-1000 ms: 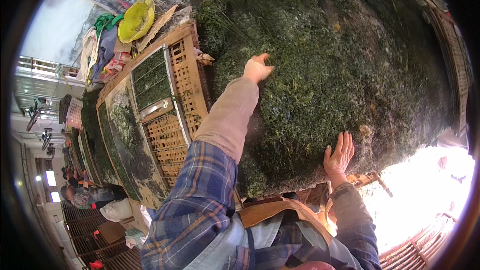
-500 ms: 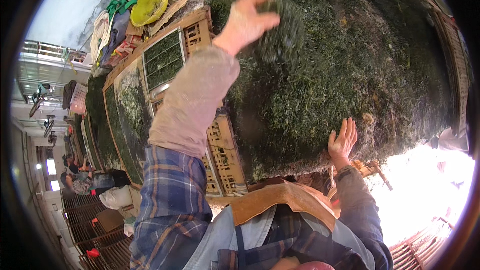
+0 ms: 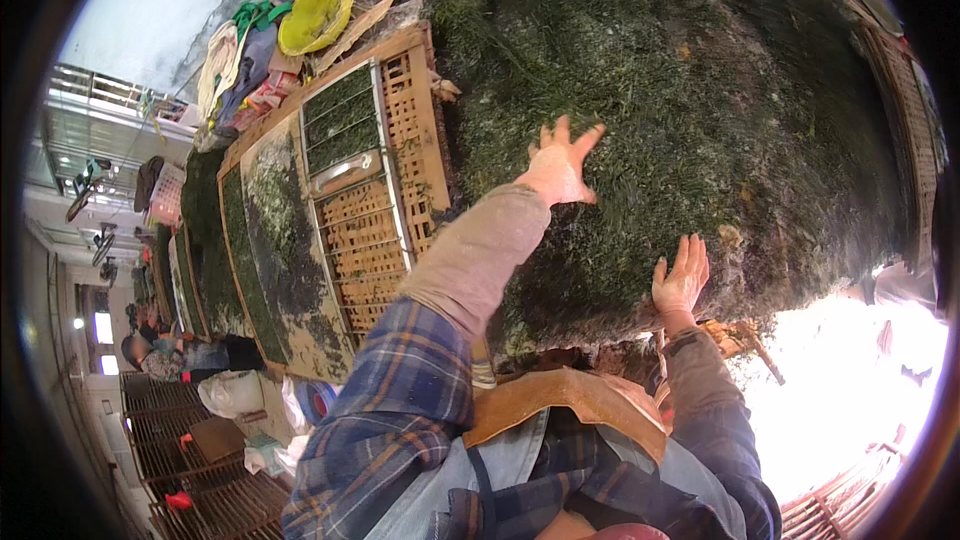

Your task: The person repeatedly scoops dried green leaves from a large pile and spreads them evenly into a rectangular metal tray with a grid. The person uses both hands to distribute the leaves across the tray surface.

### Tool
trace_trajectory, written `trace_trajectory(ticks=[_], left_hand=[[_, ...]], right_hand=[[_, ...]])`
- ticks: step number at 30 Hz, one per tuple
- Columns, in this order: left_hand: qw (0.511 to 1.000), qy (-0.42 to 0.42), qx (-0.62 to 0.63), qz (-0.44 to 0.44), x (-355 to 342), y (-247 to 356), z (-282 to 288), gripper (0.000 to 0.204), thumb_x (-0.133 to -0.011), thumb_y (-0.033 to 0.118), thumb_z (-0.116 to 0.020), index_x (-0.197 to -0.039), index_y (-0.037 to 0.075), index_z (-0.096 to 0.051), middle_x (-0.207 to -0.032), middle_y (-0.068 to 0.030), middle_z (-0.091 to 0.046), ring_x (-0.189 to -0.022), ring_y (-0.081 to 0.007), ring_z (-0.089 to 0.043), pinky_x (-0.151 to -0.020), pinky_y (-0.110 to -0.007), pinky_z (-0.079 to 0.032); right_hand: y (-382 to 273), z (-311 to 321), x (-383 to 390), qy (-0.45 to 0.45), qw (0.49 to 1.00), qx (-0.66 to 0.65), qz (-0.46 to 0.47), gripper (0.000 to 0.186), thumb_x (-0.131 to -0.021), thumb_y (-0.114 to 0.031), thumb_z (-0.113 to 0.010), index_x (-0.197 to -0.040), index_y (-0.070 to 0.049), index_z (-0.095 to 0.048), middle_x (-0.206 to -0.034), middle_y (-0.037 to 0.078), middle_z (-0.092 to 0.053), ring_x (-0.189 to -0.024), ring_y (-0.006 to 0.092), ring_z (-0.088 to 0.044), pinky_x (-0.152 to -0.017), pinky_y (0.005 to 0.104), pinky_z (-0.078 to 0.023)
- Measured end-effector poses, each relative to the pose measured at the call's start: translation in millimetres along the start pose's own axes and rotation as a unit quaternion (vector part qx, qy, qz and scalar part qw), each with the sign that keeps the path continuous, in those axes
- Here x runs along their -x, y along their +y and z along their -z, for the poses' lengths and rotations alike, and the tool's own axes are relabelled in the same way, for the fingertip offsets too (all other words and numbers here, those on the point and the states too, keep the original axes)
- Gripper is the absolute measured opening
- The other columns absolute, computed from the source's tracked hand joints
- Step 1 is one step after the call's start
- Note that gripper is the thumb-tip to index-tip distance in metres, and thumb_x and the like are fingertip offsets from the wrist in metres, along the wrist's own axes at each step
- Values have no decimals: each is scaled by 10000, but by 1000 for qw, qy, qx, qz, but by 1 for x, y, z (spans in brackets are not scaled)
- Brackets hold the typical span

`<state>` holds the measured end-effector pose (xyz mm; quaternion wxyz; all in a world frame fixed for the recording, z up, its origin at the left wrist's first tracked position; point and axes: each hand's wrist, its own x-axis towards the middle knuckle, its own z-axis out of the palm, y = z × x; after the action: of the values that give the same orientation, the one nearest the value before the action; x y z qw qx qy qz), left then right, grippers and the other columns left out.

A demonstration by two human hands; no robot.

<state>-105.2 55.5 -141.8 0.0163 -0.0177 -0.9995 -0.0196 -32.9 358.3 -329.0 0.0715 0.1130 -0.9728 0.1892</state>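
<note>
- The left hand (image 3: 562, 165) is held with fingers spread and nothing clasped, to the right of the wooden lattice tray (image 3: 432, 140); whether the shreds are pressed or only hovered over cannot be told for certain from this angle.
- The right hand (image 3: 683, 280) is laid flat, fingers nearly together and grasping nothing, farther right of the tray; if too much weight were leaned there, the near edge could be crumbled.
- The mound of shredded dark green plant matter (image 3: 640, 150), touched by the right hand, is spread to the right of the tray; if it were swept too hard, clumps could be spilled over its near side.
- By such a spill, the brown apron (image 3: 545, 395), below and right of the tray, could be soiled.
- Shreds could be dragged out of place by the left cuff (image 3: 485, 250), if it were lowered.
- The metal grid frame (image 3: 395, 185), resting on the tray, could be knocked askew if the left forearm were swung leftward.
</note>
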Motion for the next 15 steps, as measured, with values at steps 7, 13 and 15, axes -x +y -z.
trace_trajectory(ticks=[7, 13, 15], left_hand=[[950, -8, 302, 76, -17, -35, 9, 506, -715, 63, -825, -1190, 109, -655, -1104, -188, -722, -988, -320, -732, -866, -401, -590], [950, 54, 307, 31, -10, -28, 160, 491, -787, -33, -766, -1243, 105, -648, -1061, -72, -722, -855, -184, -711, -822, -302, -610], [941, 103, 322, 22, -8, -25, 214, 558, -779, -48, -765, -1300, 105, -638, -1129, -73, -717, -891, -173, -708, -824, -307, -605]], right_hand=[[4, -4, 2, 29, 1000, -6, 9, 696, -891, -290, -647, -1498, -16, -447, -1587, 201, -404, -1497, 386, -331, -1224, 536, -236], [4, -5, 3, 39, 999, 2, 13, 683, -910, -321, -636, -1496, -24, -451, -1591, 197, -397, -1504, 377, -321, -1223, 531, -243], [9, -5, 2, -7, 1000, 1, 0, 695, -905, -333, -648, -1500, -29, -453, -1598, 192, -389, -1503, 370, -321, -1220, 525, -255]])
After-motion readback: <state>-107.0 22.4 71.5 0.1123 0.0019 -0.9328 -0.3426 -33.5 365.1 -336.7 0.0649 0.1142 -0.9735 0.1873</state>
